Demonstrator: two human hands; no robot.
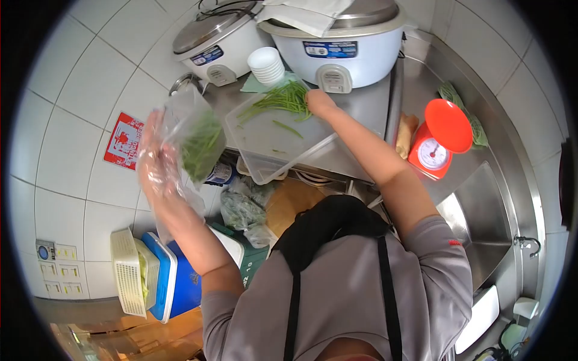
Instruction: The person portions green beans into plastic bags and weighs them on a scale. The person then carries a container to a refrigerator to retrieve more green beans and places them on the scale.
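Green stalks (283,99) lie bunched at the far end of a translucent plastic tray (265,135), a few loose pieces strewn nearer its middle, and the right hand (321,104) is right in there, fingers drawn together on the stalks at the right side of the pile. Over to the left hand (158,157), and it's up off the counter with clear film wrapped around it, fingers stretched upward and apart; beside its palm the clear plastic bag (186,108) bulges with more greens (201,144). Back to the tray: it sits on the steel counter (361,129), its near edge jutting past the front. Just behind it, a stack of white cups (265,65) stands on a pale green sheet (256,84), and then come two big cookers, the smaller one (220,51) on the left, the larger one (343,57) on the right with a white cloth (304,15) over its lid. Swing right and there's a red scale (433,153) with a pale brown root (406,135) beside it, the steel sink (478,210) nearer the body. Down low on the left, a blue container (183,280) stands by a cream basket (126,274).
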